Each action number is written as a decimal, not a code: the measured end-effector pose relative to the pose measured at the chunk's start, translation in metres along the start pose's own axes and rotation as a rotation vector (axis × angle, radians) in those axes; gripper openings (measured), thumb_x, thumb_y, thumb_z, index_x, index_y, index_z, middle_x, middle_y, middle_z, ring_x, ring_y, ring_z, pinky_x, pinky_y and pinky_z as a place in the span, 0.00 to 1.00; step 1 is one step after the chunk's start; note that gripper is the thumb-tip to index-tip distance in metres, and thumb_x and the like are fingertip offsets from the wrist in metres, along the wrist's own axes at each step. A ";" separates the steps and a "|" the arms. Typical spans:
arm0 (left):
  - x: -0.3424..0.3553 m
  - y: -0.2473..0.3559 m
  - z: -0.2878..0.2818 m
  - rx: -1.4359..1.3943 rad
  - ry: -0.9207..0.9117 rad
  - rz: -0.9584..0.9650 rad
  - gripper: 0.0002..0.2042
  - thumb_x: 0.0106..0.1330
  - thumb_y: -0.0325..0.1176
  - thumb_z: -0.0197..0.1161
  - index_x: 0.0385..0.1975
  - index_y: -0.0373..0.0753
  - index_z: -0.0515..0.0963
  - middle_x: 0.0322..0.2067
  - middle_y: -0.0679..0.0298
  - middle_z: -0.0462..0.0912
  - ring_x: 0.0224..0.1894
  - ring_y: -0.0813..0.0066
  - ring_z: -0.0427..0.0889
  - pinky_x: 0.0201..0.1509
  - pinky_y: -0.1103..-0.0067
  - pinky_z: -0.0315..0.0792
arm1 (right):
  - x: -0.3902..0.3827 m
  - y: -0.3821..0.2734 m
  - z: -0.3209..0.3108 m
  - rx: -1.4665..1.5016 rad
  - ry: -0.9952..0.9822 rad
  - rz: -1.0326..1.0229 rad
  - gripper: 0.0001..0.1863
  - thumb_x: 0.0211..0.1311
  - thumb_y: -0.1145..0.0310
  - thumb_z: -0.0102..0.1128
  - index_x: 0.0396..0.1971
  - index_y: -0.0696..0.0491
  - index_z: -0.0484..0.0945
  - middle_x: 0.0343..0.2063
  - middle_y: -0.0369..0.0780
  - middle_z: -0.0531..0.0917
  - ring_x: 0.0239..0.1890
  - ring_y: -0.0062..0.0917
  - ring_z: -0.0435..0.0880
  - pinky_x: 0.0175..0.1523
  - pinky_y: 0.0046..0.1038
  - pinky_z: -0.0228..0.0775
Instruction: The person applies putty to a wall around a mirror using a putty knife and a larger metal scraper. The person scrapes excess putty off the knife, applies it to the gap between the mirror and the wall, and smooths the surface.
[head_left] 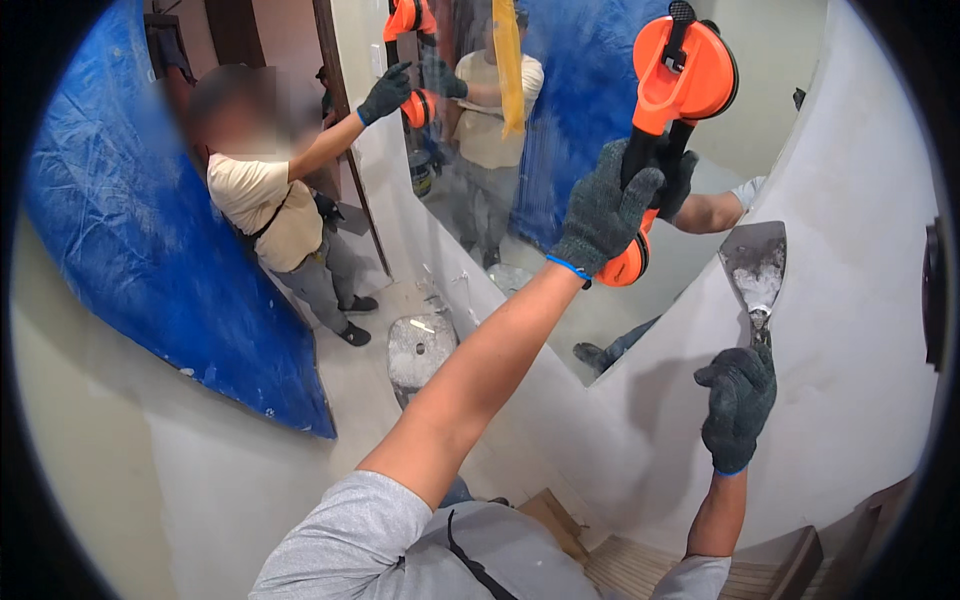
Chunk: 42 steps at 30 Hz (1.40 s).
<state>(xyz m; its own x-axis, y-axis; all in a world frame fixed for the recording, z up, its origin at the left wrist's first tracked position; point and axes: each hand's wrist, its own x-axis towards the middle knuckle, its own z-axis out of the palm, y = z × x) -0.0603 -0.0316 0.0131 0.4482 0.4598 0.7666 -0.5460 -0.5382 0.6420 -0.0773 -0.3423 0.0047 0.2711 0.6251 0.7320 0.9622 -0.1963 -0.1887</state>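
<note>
My gloved left hand (612, 210) grips the black handle of an orange double suction-cup lifter (678, 85) on a large mirror (600, 330). My gloved right hand (735, 400), lower on the right, holds a wide putty knife (752, 265) blade-up beside the white wall (840, 330) at the mirror's lower right edge. A yellow strip (508, 65) runs down the upper part of the mirror. At the mirror's left, a co-worker's gloved hand (385, 95) is at a second orange suction lifter (418, 108). The mirror reflects the co-worker, a blue sheet and part of my arm.
The co-worker (270, 215) in a cream shirt stands left, beside a large blue plastic sheet (130, 240) and a doorway (290, 35). A stained stool (420, 355) stands on the floor (400, 295) between us. Cardboard (550, 525) and slatted wood (660, 570) lie low at right.
</note>
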 end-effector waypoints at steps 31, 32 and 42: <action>0.002 -0.028 -0.008 0.110 0.056 0.203 0.20 0.77 0.34 0.61 0.63 0.32 0.75 0.53 0.51 0.82 0.50 0.61 0.81 0.55 0.70 0.75 | -0.025 0.043 0.084 -0.601 0.525 0.219 0.17 0.60 0.69 0.67 0.49 0.52 0.80 0.41 0.46 0.82 0.44 0.44 0.83 0.46 0.43 0.79; 0.002 -0.015 -0.011 0.136 0.052 0.234 0.19 0.77 0.37 0.60 0.61 0.32 0.76 0.56 0.50 0.81 0.56 0.56 0.81 0.63 0.69 0.73 | -0.030 0.050 0.089 -0.626 0.548 0.176 0.15 0.60 0.69 0.67 0.48 0.53 0.81 0.42 0.47 0.83 0.46 0.45 0.83 0.51 0.45 0.79; -0.003 0.008 -0.004 0.128 0.058 0.067 0.20 0.76 0.48 0.63 0.54 0.38 0.75 0.40 0.49 0.85 0.44 0.44 0.86 0.45 0.60 0.77 | -0.012 0.034 0.003 -0.624 0.347 0.107 0.26 0.53 0.78 0.69 0.56 0.51 0.83 0.45 0.48 0.81 0.49 0.46 0.81 0.53 0.45 0.75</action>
<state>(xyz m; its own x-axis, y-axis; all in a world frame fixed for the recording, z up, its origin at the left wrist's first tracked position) -0.0692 -0.0343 0.0163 0.3703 0.4581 0.8081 -0.4764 -0.6531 0.5886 -0.0474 -0.3538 -0.0125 0.2397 0.3224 0.9158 0.7083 -0.7031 0.0621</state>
